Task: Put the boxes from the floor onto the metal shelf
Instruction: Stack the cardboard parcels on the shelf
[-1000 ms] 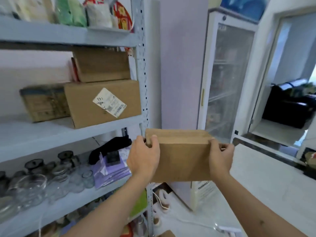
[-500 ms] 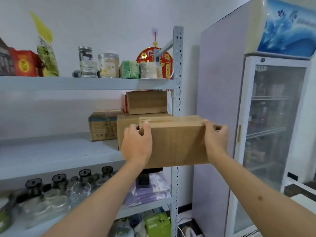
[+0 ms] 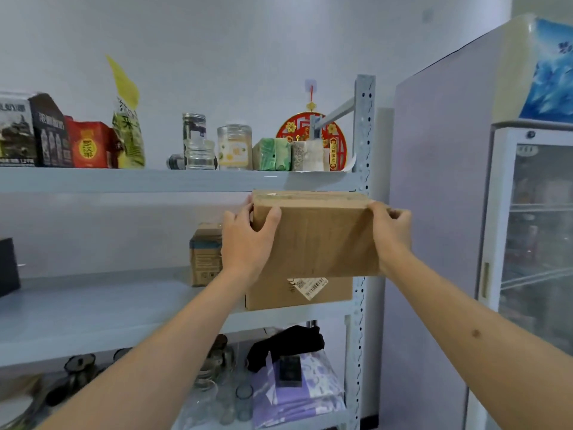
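A brown cardboard box (image 3: 319,237) is held up in front of the grey metal shelf (image 3: 93,305), just under the upper shelf board (image 3: 155,180). My left hand (image 3: 245,240) grips its left end and my right hand (image 3: 392,234) grips its right end. Behind and below it, a larger labelled carton (image 3: 297,293) stands on the middle shelf board, with a smaller printed box (image 3: 204,256) to its left. The held box hides whatever sits on top of the labelled carton.
Jars, packets and a red ornament (image 3: 310,141) line the upper board. The shelf's perforated upright (image 3: 361,212) stands right of the box; a glass-door fridge (image 3: 527,243) is further right. Glassware (image 3: 226,395) and a purple bag fill the lower board. A dark object (image 3: 9,268) sits far left.
Both hands have raised the box from waist height to just below the upper shelf board, in front of the stacked cartons. My view has tilted upward and left.
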